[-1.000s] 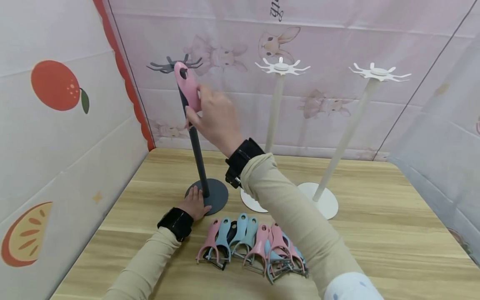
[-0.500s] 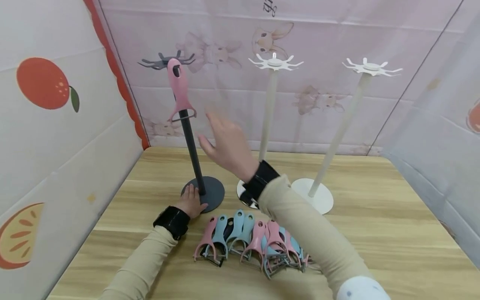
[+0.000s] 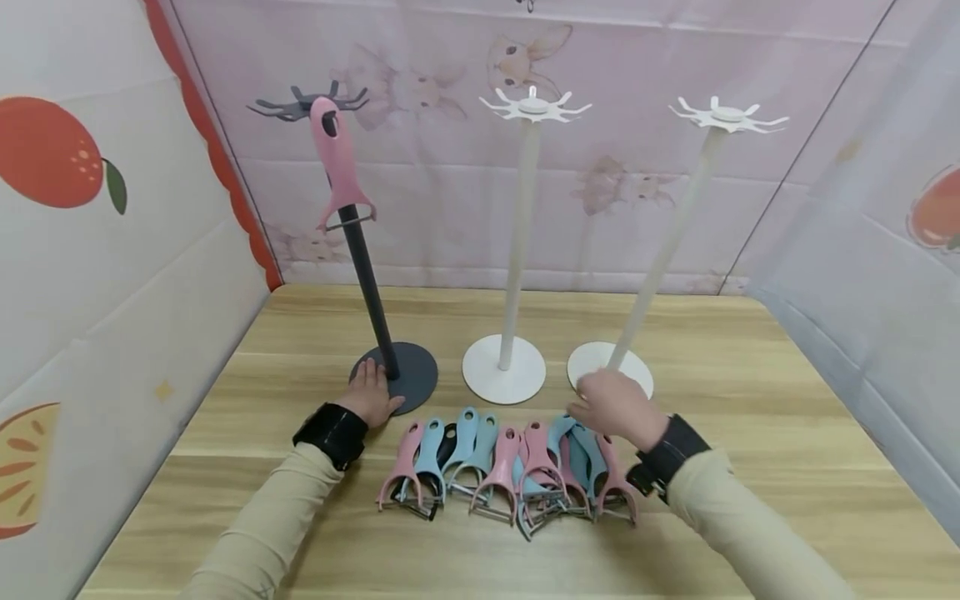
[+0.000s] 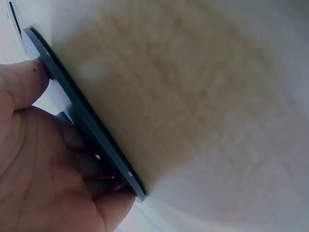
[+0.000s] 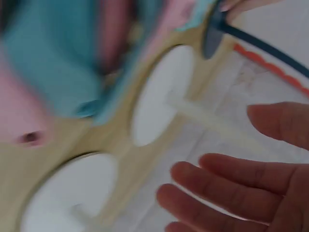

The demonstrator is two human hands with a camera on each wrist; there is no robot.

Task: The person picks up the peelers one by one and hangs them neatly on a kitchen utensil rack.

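Observation:
A pink peeler (image 3: 335, 162) hangs from a hook at the top of the dark grey stand (image 3: 369, 275). My left hand (image 3: 372, 390) rests on the near edge of that stand's round base (image 3: 415, 373); in the left wrist view the thumb (image 4: 21, 84) lies against the base's rim (image 4: 82, 116). My right hand (image 3: 609, 404) hovers low over the right end of a row of pink and blue peelers (image 3: 480, 467) lying on the table. In the right wrist view its fingers (image 5: 227, 186) are spread and straight, holding nothing, with blurred peelers (image 5: 48, 63) close by.
Two white hook stands (image 3: 517, 233) (image 3: 667, 242) rise behind the peelers, their round bases (image 3: 504, 369) (image 3: 592, 360) on the wooden table (image 3: 750, 467). Patterned walls close in the left, back and right sides.
My right hand let go of the pink peeler, leaving it hanging on the grey stand, and came down to the right end of the peeler row. The left hand stayed on the base.

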